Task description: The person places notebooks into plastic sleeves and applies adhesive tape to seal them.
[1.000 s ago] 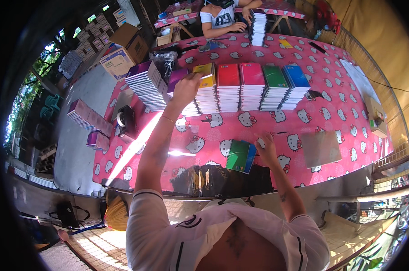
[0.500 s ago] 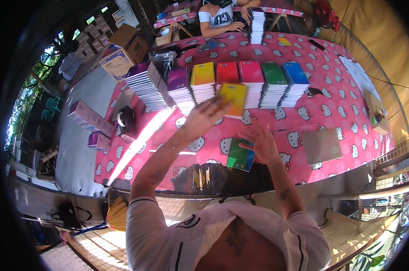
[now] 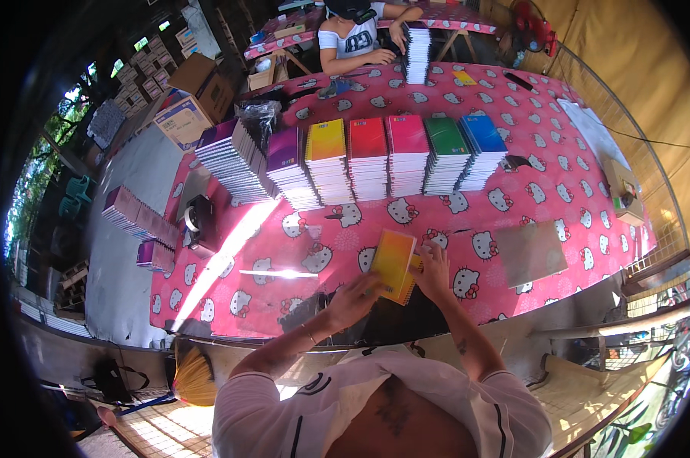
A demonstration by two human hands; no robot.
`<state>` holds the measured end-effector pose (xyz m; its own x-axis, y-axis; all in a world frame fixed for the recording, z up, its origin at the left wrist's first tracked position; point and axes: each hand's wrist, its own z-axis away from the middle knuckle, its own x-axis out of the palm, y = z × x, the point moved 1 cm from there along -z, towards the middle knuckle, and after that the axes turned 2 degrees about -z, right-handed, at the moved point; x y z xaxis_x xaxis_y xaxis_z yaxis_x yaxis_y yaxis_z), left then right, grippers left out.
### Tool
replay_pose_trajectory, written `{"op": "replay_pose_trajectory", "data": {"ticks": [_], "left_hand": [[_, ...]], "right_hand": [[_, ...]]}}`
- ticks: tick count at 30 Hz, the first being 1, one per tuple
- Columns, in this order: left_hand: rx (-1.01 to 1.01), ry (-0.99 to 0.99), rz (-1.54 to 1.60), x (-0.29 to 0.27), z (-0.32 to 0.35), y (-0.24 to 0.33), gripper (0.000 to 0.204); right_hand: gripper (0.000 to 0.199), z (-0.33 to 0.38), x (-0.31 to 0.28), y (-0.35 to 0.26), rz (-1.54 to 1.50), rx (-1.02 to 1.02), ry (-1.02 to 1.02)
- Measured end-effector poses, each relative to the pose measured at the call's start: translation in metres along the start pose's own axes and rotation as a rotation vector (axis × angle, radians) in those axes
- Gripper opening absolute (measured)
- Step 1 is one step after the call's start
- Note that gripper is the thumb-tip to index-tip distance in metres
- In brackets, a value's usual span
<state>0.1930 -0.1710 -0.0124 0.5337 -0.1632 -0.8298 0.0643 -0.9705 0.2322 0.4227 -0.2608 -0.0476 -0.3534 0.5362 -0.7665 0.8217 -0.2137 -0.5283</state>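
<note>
Near the table's front edge, a yellow spiral notebook lies over other notebooks, whose wire binding and yellow edge peek out at its lower right. My left hand grips its lower left edge, fingers closed on the cover. At the right edge, my right hand has its fingers curled around the notebooks' side. What lies beneath is mostly hidden. Beyond my hands runs a row of notebook stacks: purple, yellow, red, pink, green and blue.
A taller purple stack stands left of the row, near an open carton. A black device sits at the table's left. Across the table, a person handles a tall notebook stack. A brown sheet lies right.
My left hand has brought the yellow notebook from the row down toward me, over the green and blue notebooks. My right hand has closed in on their right side. The view has shifted slightly.
</note>
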Motion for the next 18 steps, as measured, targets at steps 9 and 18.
{"op": "replay_pose_trajectory", "data": {"ticks": [9, 18], "left_hand": [[-0.114, 0.397, -0.379, -0.037, -0.187, -0.076, 0.046], [-0.313, 0.238, -0.140, -0.143, -0.204, -0.041, 0.024]], "right_hand": [[0.041, -0.175, -0.058, -0.039, 0.251, -0.355, 0.440], [0.037, -0.072, -0.079, -0.040, 0.162, -0.559, 0.168]]}}
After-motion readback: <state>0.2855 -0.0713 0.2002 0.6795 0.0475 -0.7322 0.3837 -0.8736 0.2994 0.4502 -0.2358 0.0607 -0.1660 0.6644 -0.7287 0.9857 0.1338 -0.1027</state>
